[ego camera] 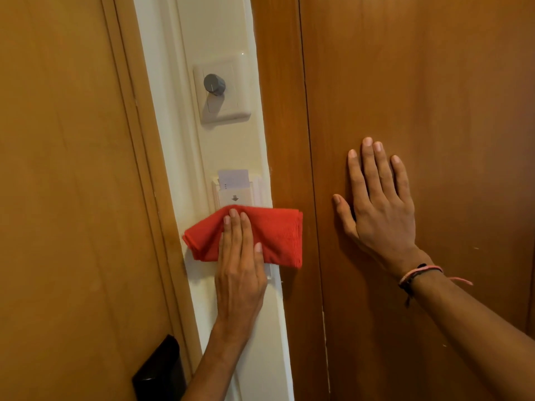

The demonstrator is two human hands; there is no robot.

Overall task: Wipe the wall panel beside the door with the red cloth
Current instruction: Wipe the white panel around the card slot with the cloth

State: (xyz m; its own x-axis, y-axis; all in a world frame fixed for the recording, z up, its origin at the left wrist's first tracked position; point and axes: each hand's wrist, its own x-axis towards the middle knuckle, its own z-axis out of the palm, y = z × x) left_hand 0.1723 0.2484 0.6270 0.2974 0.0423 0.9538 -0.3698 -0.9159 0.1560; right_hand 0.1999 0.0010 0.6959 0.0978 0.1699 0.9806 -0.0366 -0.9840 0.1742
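The left hand point(240, 273) lies flat, fingers straight, pressing the red cloth point(278, 235) against the cream wall panel point(223, 151) without clasping it. The cloth is folded into a thick pad of layered edges, overlapping the wood trim at 3 o'clock. At 12 o'clock sits a key-card holder point(234, 195), a dimmer knob point(214, 84) higher. The right hand point(382, 209) rests spread open on the wooden wall point(434, 82).

Warm, soft light (edges bowed).
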